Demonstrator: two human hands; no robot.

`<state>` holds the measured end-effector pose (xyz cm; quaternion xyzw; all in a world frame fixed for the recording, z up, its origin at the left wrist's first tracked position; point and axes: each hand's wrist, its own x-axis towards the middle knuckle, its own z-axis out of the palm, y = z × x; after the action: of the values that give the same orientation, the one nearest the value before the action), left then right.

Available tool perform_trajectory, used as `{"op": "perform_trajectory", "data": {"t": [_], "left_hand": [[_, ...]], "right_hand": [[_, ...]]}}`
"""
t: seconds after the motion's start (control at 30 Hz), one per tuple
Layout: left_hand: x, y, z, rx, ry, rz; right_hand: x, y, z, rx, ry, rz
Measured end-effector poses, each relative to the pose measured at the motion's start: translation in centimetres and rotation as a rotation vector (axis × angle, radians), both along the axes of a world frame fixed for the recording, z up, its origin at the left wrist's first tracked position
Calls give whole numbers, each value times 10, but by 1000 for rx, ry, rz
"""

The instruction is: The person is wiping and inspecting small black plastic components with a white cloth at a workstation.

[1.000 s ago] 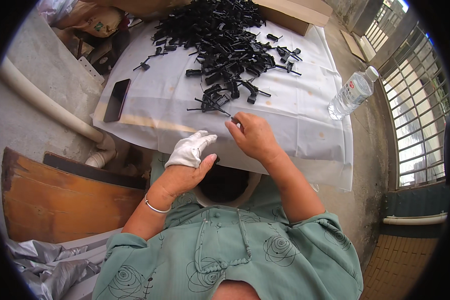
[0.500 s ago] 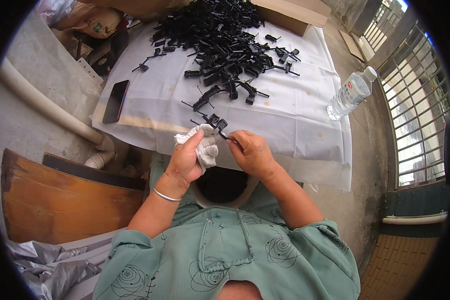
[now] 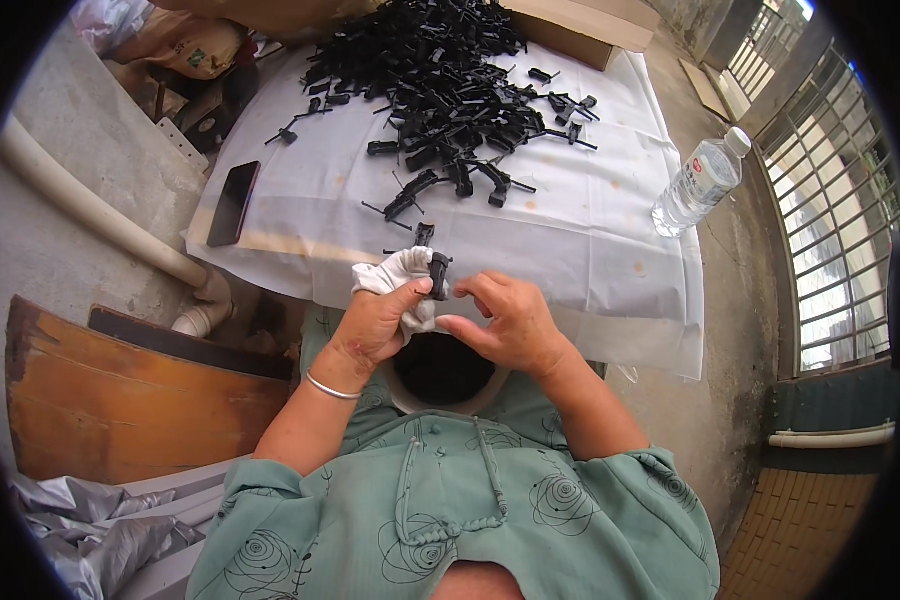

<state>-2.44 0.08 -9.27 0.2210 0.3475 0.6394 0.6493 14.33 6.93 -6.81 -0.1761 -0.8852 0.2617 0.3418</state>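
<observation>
My left hand (image 3: pixel 372 325) is closed round a bunched white cloth (image 3: pixel 395 272), its thumb pressing a small black plastic part (image 3: pixel 438 275) against the cloth. To the right of that part is my right hand (image 3: pixel 505 318), empty, its thumb and curved fingers apart. Just beyond the cloth, a black piece (image 3: pixel 424 234) stands out at the table's near side; whether it joins the held part I cannot tell. Farther off, a large heap of similar black plastic parts (image 3: pixel 450 100) covers the table's middle and back, with loose ones around its edges.
White sheeting covers the table (image 3: pixel 570 250). A dark phone (image 3: pixel 234 204) lies at its left edge; a clear water bottle (image 3: pixel 703 182) stands at the right. Beneath the near edge, a pale bucket (image 3: pixel 398 398) with a dark inside sits between my legs. An open cardboard box (image 3: pixel 580 35) is at the back.
The right fingers have let go of the black part's thin end and spread apart. The part has turned and now lies under the left thumb against the cloth.
</observation>
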Motion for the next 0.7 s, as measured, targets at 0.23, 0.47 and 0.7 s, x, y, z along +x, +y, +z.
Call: {"op": "perform_trajectory", "data": {"t": [0.23, 0.47, 0.7], "left_hand": [[12, -5, 7, 137, 216, -45], [18, -17, 17, 81, 604, 52], [19, -20, 20, 113, 669, 161]], "right_hand": [[-20, 3, -19, -551, 170, -172], [-9, -1, -8, -487, 114, -6], [-7, -1, 0, -466, -54, 85]]}}
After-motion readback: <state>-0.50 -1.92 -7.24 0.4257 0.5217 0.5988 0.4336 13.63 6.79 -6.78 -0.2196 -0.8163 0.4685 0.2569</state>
